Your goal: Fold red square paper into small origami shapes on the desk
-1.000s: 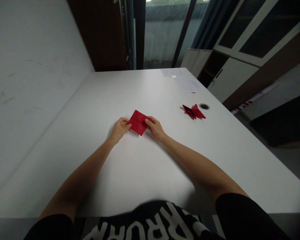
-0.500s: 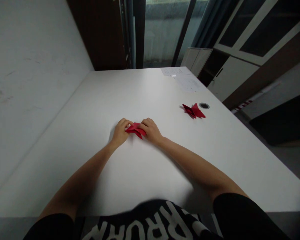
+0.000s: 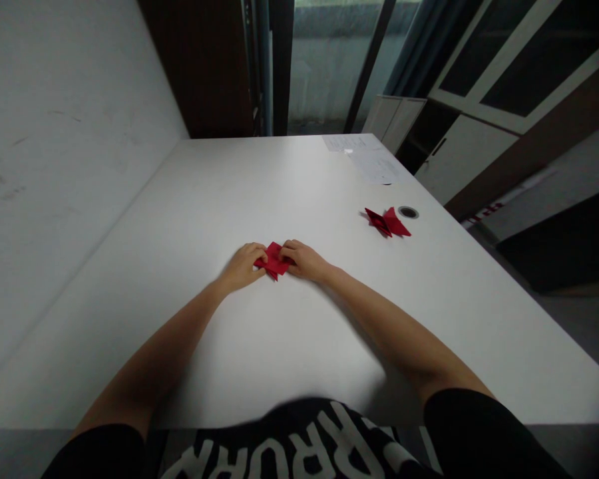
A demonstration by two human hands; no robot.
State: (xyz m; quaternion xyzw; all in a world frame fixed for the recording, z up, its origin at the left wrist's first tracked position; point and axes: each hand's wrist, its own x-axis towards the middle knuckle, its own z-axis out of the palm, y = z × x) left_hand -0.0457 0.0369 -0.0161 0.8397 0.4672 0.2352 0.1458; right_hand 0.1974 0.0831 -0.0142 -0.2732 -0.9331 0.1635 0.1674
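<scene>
A small folded piece of red paper [image 3: 274, 263] lies on the white table [image 3: 289, 332] in front of me. My left hand [image 3: 244, 265] grips its left side with curled fingers. My right hand [image 3: 302, 259] pinches its right side, fingers pressed together on it. The two hands almost meet over the paper, so only its middle shows. A second folded red paper shape [image 3: 387, 222], with spread pointed wings, lies apart to the right, beyond reach of either hand.
A round cable hole [image 3: 408, 212] sits just right of the second red shape. White printed sheets [image 3: 367, 159] lie at the far right corner. A wall runs along the table's left side. Cabinets [image 3: 459, 156] stand off the right edge.
The red paper was a raised, open diamond held between my hands. It has been collapsed into a smaller, flatter shape on the table, and my hands have drawn closer together.
</scene>
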